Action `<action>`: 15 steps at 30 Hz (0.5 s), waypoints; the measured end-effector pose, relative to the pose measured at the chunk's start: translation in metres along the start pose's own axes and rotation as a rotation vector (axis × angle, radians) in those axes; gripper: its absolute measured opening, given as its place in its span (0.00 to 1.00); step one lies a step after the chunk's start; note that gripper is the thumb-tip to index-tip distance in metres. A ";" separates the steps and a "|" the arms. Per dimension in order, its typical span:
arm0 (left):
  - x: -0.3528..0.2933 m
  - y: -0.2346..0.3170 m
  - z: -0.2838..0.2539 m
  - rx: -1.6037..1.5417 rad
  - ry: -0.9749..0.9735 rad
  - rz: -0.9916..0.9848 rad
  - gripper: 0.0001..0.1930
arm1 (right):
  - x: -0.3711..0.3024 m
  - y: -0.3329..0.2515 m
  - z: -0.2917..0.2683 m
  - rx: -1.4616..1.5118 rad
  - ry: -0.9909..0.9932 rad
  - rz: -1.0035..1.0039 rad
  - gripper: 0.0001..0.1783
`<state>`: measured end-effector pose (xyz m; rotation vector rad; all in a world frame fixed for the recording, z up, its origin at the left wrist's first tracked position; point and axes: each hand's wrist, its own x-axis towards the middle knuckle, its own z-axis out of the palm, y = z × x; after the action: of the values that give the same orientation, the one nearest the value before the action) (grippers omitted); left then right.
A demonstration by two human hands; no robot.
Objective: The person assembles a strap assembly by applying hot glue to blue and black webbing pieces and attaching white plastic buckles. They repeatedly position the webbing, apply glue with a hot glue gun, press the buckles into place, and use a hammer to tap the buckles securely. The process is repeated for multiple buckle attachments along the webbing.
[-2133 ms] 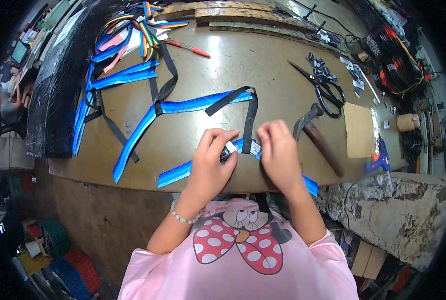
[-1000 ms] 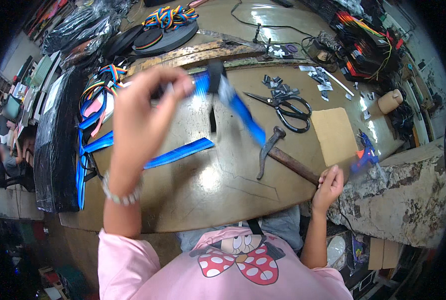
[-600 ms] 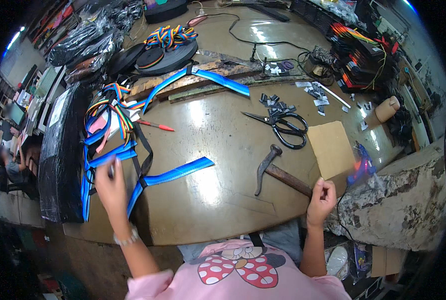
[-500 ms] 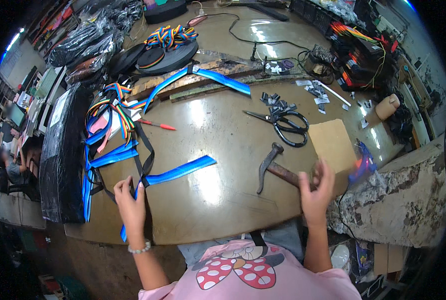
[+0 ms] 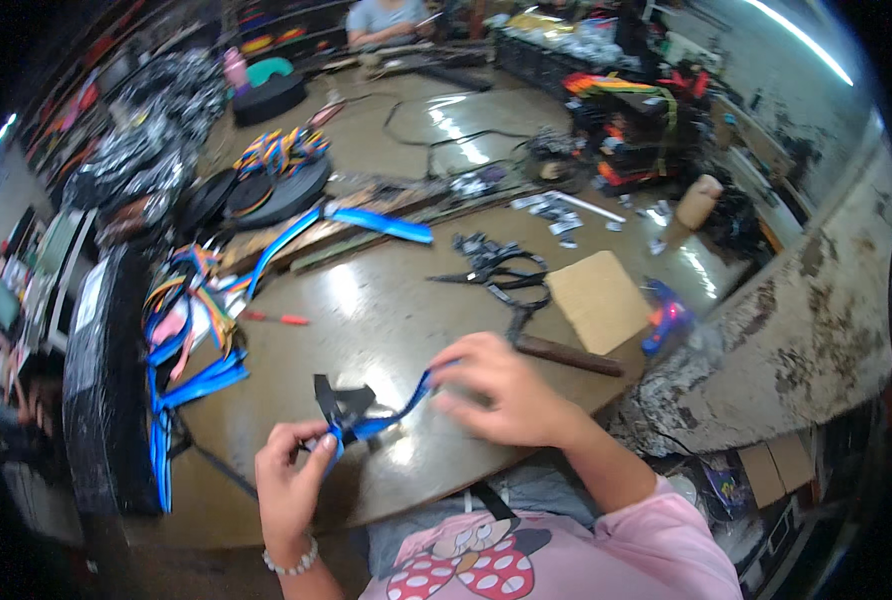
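Note:
Near the front edge of the table, my left hand point(image 5: 294, 475) pinches a blue webbing strap point(image 5: 374, 427) between thumb and fingers. A short black webbing piece point(image 5: 344, 404) stands up from the strap just beyond the fingertips. The strap curves up toward my right hand point(image 5: 496, 390), whose bent fingers are at its free end; they are smeared by motion, but appear closed on it. Beyond the right hand lie a hammer point(image 5: 571, 356) with a wooden handle and black-handled scissors point(image 5: 511, 276).
A tan cardboard piece point(image 5: 598, 300) lies beside the hammer. At left are a red pen point(image 5: 278, 318), tangled coloured straps point(image 5: 201, 315) and a long black wrapped bundle point(image 5: 111, 390). Webbing rolls point(image 5: 291, 190) sit farther back. Across the table is another person point(image 5: 386, 22).
My right hand has moved left from beside the hammer to the strap's free end. My left hand has lifted the blue strap off the table. The view has shifted.

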<state>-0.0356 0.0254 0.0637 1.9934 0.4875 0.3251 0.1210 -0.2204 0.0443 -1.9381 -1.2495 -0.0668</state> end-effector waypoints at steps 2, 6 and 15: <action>-0.005 0.020 0.015 -0.044 0.000 0.110 0.07 | 0.023 -0.001 0.006 0.181 -0.327 -0.093 0.32; -0.011 0.034 0.037 -0.174 -0.003 0.106 0.08 | 0.050 -0.004 0.014 0.744 -0.808 0.113 0.72; 0.013 -0.017 0.070 0.110 -0.025 0.050 0.09 | -0.007 -0.030 0.037 -0.016 -0.127 -0.087 0.44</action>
<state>0.0031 -0.0167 0.0173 2.1168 0.4487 0.3091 0.0811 -0.1957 0.0341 -1.9267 -1.4208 0.0021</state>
